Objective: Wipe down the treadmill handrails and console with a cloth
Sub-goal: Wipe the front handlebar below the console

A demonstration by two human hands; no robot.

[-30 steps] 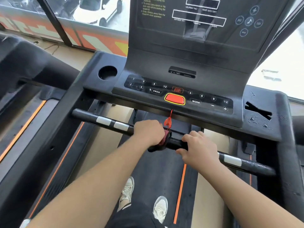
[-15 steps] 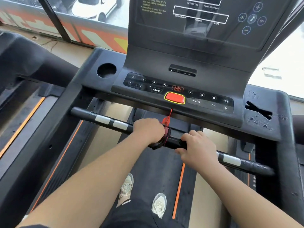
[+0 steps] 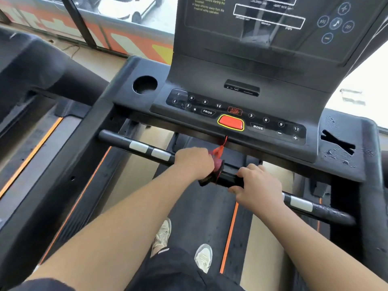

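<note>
Head view puts the cloth (image 3: 210,177) on the handrail (image 3: 121,141) near its middle, clamped under the left hand (image 3: 194,162), whose fingers curl round cloth and bar together. The bar's long axis runs upper left to lower right. Just right of the cloth, the right hand (image 3: 259,185) grips bare bar, probably blocking a rightward wipe. The console (image 3: 273,85) sits above, untouched.

console (image 3: 210,76) reads PROG, MODE, perhaps STOP START
</note>
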